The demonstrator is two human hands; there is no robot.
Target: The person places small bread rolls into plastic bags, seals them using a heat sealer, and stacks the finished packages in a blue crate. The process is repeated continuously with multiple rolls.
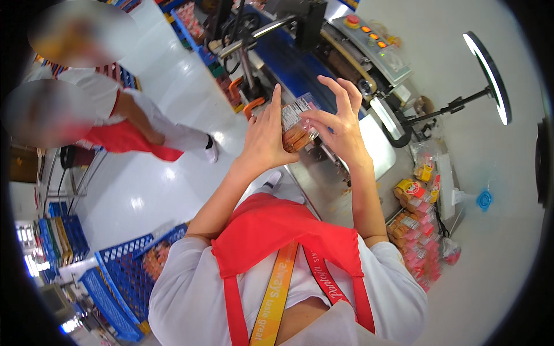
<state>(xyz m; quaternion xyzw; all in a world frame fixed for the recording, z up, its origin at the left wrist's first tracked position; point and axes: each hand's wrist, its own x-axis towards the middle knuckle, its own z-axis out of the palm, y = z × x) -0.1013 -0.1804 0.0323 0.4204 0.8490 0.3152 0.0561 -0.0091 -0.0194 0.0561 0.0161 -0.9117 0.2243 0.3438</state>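
Observation:
A clear plastic pack of brown baked sticks (pixel 296 137) with a white printed label is held up in front of me, tilted. My left hand (pixel 264 135) grips it from the left side, thumb beneath and fingers stretched along its edge. At the pack's right side, my right hand (pixel 341 124) has its fingers spread, the upper ones raised away from it. One digit of that hand rests on the label near the upper right corner. Just beyond the pack lies a blue conveyor belt (pixel 300 63) of a machine.
A control box (pixel 375 46) with a red button and lit switches sits on the machine. A ring lamp (pixel 489 78) on an arm stands right, above a heap of filled packs (pixel 412 233). Blue crates (pixel 124 271) stand lower left. A co-worker in a red apron (pixel 124 138) is at left.

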